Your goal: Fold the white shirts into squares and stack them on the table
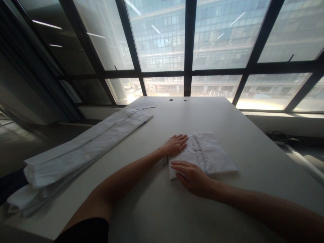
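Note:
A white garment [219, 155], folded into a flat rectangular bundle, lies on the white table [192, 116] in front of me. My left hand [176, 145] rests palm down on its far left part, fingers stretched out. Nearer to me, my right hand [191, 177] lies over the bundle's near left part, fingers extended and the thumb a little apart. Neither hand grasps the cloth. A dark seam or gap runs down the middle of the bundle, to the right of both hands.
Several long white folded garments [88, 145] lie stacked along the table's left side, their near ends hanging at the edge. Another folded white cloth [145, 102] sits at the far left corner. Beyond the table stand dark-framed windows [187, 72]; a dark curtain [37, 67] hangs left.

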`<state>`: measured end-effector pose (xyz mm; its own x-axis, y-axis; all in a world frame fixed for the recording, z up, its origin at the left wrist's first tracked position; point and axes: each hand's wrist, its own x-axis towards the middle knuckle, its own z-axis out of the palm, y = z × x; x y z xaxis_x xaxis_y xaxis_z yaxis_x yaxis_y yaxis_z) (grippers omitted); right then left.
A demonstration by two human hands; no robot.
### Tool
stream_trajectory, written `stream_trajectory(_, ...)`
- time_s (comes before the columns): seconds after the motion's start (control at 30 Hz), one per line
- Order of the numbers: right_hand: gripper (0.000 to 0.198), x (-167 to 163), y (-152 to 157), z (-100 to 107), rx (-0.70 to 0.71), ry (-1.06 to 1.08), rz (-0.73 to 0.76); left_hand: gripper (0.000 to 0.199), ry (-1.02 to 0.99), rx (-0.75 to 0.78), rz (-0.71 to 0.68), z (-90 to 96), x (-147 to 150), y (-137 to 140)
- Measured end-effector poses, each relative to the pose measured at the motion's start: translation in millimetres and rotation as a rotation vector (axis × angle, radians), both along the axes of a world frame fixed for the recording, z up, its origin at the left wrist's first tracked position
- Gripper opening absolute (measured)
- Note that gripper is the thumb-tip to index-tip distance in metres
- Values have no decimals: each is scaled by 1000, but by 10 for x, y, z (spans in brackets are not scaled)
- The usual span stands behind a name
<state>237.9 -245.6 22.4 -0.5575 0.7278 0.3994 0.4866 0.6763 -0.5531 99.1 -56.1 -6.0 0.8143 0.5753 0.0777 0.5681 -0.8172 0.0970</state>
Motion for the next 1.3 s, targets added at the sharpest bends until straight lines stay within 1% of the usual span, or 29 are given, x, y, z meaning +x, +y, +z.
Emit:
stream_trajectory(0.03,40,1,30,-12,41,8,-36,58,-5,5,0,-6,0,1)
stream_trajectory(0.07,39,-2,53,-31,82,-12,-35,58,-8,9,-3,-11,1,1)
stream_trajectory(0.13,36,-19,75,-80,159,-91,15,58,-13,13,-6,-18,3,2)
stream_trajectory(0.2,27,-54,77,-124,224,-172,37,58,-18,14,-3,-17,5,1)
stream_trajectory(0.3,14,-136,87,-157,299,-283,-13,58,-22,8,3,-6,11,-8)
stream_trajectory(0.4,11,-221,117,-178,369,-375,-56,58,-22,7,3,7,15,-19)
stream_trajectory(0.53,14,-279,85,-233,414,-448,-61,58,-21,14,3,26,16,-24)
stream_trajectory(0.67,14,-294,-84,-251,414,-461,-23,57,2,3,2,85,18,-41)
stream_trajectory(0.73,15,-287,-161,-204,363,-409,11,55,12,6,19,129,30,-94)
stream_trajectory(0.8,17,-253,-192,-109,263,-303,26,55,19,8,57,160,55,-199)
stream_trajectory(0.9,18,-94,-116,79,141,-51,-51,61,36,-45,121,140,118,-441)
stream_trajectory(1.0,21,268,128,194,91,146,-239,68,36,-89,135,62,185,-687)
stream_trajectory(1.07,27,625,351,186,33,150,-458,72,3,-66,146,23,216,-777)
stream_trajectory(1.13,35,1024,565,134,-52,75,-675,75,-25,-46,161,13,235,-774)
stream_trajectory(1.17,39,1216,652,107,-109,31,-769,76,-25,-47,159,18,241,-740)
stream_trajectory(1.23,43,1536,770,77,-290,-1,-916,76,-12,-54,139,40,249,-629)
stream_trajectory(1.3,46,1740,818,94,-486,73,-991,76,5,-57,114,66,254,-511)
